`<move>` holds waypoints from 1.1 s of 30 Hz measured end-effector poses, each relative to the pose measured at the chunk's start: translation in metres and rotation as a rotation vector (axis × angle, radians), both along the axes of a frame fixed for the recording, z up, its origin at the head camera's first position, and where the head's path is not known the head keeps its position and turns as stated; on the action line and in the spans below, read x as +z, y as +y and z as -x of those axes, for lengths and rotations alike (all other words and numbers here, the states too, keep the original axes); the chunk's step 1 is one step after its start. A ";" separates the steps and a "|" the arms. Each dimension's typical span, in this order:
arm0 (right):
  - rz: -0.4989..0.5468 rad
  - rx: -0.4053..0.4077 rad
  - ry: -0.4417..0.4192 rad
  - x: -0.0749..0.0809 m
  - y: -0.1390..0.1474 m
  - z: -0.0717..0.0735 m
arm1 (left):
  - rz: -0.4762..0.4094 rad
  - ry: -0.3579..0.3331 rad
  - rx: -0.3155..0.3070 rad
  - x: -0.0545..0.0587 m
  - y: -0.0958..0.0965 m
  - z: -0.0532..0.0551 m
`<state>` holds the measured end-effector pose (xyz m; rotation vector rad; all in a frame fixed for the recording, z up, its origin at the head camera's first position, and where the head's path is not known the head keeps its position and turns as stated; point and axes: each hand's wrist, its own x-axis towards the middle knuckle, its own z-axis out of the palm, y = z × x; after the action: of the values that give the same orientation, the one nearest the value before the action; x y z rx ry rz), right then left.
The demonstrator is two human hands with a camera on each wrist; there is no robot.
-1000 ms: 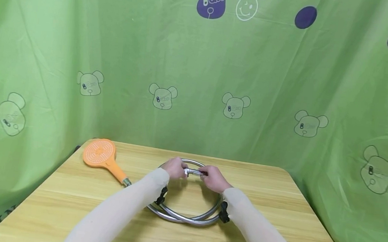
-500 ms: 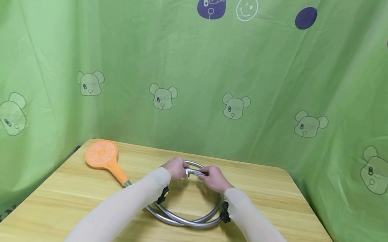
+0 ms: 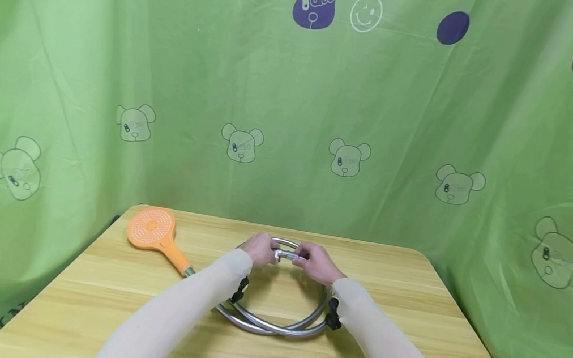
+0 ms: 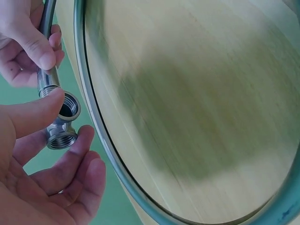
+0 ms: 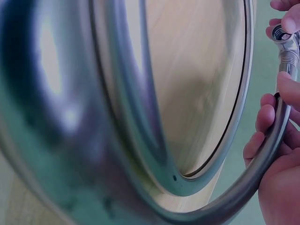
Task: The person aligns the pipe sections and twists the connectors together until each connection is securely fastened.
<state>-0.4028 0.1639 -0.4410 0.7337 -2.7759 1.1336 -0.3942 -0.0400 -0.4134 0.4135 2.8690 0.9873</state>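
Observation:
Over the far middle of the table my left hand (image 3: 260,249) holds a small chrome tee fitting (image 4: 69,108), thumb on one side and fingertips on the other. Two threaded openings of the tee face outward. Its third end meets the metal end nut (image 4: 48,79) of a silver shower hose (image 3: 288,331). Beside it, my right hand (image 3: 317,264) pinches that hose end between thumb and fingers, the hose running back under the palm in the right wrist view. An orange shower head (image 3: 151,228) lies at the table's back left, joined to the hose's other end.
The hose lies in overlapping loops on the wooden table (image 3: 395,336), below and between my forearms. A green curtain (image 3: 285,196) with printed bears hangs behind the table and along both sides.
The shower head has shifted slightly to the right and the hose loops a little. My right fingers have moved slightly on the hose end; both hands stay at the joint.

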 end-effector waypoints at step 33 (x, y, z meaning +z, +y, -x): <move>-0.087 0.079 0.026 0.002 0.001 0.003 | 0.034 0.099 -0.018 -0.009 0.000 0.006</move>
<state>-0.4061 0.1647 -0.4393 0.8669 -2.8129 1.0133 -0.4001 -0.0395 -0.4224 0.4981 2.9595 0.9396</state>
